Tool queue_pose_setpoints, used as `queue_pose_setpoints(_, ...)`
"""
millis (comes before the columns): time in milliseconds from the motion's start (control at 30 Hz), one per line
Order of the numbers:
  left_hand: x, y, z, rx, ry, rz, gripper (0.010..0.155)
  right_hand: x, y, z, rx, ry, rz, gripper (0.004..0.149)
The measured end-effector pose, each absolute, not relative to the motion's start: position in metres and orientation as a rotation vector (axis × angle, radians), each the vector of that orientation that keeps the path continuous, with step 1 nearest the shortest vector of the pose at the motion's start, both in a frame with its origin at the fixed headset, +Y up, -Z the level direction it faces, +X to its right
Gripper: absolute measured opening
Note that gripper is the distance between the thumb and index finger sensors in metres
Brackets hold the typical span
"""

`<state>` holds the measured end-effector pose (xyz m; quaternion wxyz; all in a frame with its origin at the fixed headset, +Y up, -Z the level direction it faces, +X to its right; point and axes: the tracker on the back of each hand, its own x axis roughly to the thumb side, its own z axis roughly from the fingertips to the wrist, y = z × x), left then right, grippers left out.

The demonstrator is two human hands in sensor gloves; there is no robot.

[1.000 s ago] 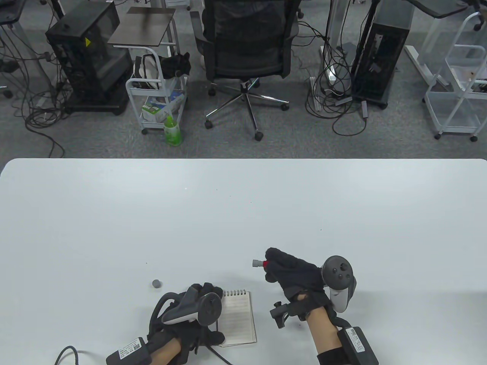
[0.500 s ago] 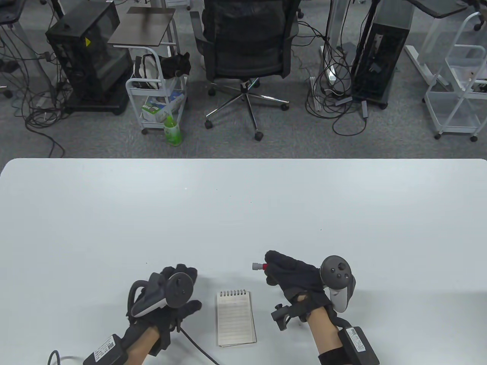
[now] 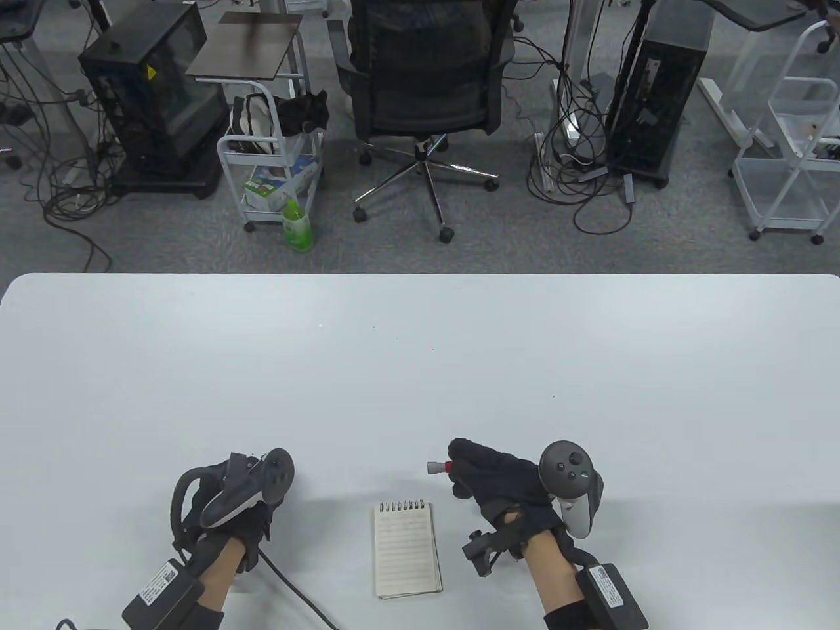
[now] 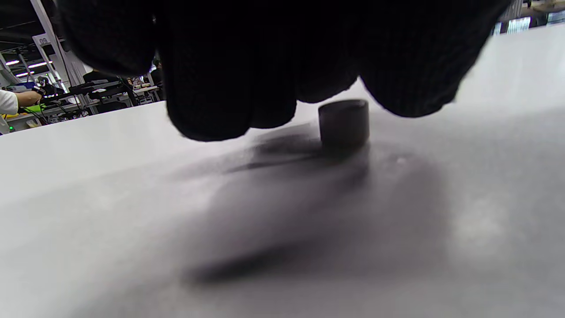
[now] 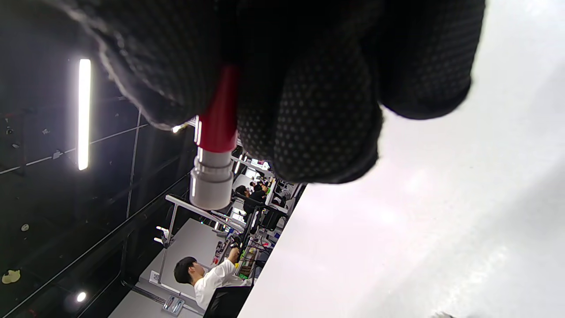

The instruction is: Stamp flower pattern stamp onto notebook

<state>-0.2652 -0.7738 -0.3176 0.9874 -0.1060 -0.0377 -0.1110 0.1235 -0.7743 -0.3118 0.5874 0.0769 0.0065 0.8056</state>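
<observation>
A small spiral notebook point(image 3: 407, 548) lies open on the white table point(image 3: 420, 367) near its front edge, showing a lined page. My right hand point(image 3: 462, 471) is up and to the right of it and grips a stamp point(image 3: 436, 467) with a red body and a grey tip that points left. The right wrist view shows the stamp point(image 5: 216, 145) sticking out between my gloved fingers point(image 5: 318, 110). My left hand point(image 3: 272, 499) is left of the notebook. In the left wrist view its fingers point(image 4: 212, 88) hang just above a small dark cap point(image 4: 343, 121) that stands on the table, apart from them.
A cable point(image 3: 295, 584) runs from my left wrist across the table in front of the notebook. Beyond the table's far edge stand an office chair point(image 3: 426, 85), a small white cart point(image 3: 275, 170) and computer towers.
My left hand has let go of the notebook and moved left, over the spot where the small cap stood. My right hand with the stamp has drifted slightly left and nearer the notebook.
</observation>
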Motion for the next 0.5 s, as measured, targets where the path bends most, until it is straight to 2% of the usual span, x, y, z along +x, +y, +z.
queue_pose_setpoints(167, -0.2617, -0.78, -0.3194, -0.247, -0.084, -0.246, 0.054, 0.1243, -0.7739, -0.3117, 0.173, 0.012, 1.878, 0.046)
queue_pose_setpoints(500, -0.2551, -0.7841, -0.322, -0.214, -0.104, -0.288, 0.047, 0.1188, -0.7732, -0.3096, 0.181, 0.036, 1.891, 0.046)
